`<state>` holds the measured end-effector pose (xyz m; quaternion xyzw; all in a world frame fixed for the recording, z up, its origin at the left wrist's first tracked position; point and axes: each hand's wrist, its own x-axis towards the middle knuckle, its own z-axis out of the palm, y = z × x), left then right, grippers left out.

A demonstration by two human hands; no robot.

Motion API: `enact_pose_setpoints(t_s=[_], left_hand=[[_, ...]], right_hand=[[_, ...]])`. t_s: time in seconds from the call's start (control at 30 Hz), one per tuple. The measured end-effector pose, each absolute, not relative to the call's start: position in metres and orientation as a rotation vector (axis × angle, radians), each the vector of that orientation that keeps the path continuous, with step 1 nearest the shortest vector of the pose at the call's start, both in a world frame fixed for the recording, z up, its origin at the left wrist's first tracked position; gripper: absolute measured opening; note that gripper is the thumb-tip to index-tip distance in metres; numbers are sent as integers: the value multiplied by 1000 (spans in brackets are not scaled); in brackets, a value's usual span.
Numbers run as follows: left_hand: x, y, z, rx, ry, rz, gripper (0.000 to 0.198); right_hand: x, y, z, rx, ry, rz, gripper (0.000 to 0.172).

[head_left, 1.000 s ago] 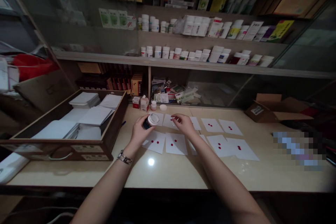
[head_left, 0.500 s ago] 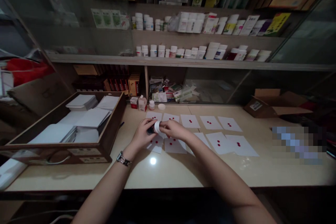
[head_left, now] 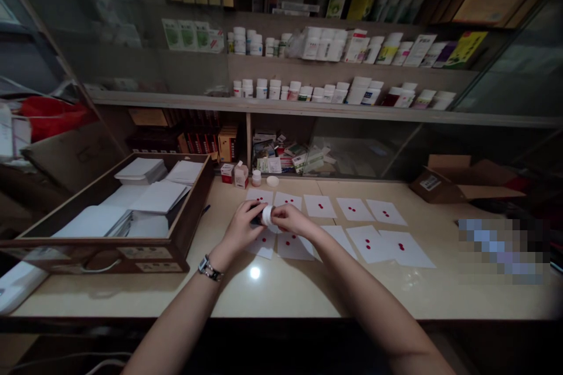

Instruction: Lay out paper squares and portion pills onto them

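Note:
My left hand [head_left: 243,224] is wrapped round a small dark bottle with a white top [head_left: 267,215], tilted so that the top faces right. The fingers of my right hand [head_left: 290,218] are drawn together against that white end; whatever they pinch is hidden. Below and around the hands lie white paper squares [head_left: 319,206] in two rows. Most carry a pair of red tablets [head_left: 368,244]. The paper [head_left: 338,239] beside my right wrist shows no tablets on its visible part.
An open wooden drawer [head_left: 176,255] of white paper stacks stands at left. Behind the papers are small boxes [head_left: 241,176], a white jar [head_left: 256,178] and a round white lid [head_left: 272,181]. An open cardboard box [head_left: 433,184] sits back right. Shelves hold several medicine bottles [head_left: 275,90].
The view has shifted slightly, so the scene sits a little lower. My right fingers have changed position slightly at the white top; my left hand keeps its hold on the bottle.

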<state>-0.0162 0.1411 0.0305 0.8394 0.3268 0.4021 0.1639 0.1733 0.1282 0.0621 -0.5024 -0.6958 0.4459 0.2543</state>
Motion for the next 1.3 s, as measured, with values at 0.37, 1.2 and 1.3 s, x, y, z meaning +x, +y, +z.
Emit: enact_pose_setpoints(t_s=[0.37, 1.2, 1.3], left_hand=[[-12, 143, 25, 2515, 982, 1253, 51], [-5, 144, 14, 2656, 910, 1233, 52], [-3, 147, 6, 2724, 878, 1281, 49]], right_hand=[[146, 122, 24, -954, -511, 1442, 27], [140, 118, 16, -645, -130, 1754, 20], [140, 118, 14, -655, -90, 1755, 20]])
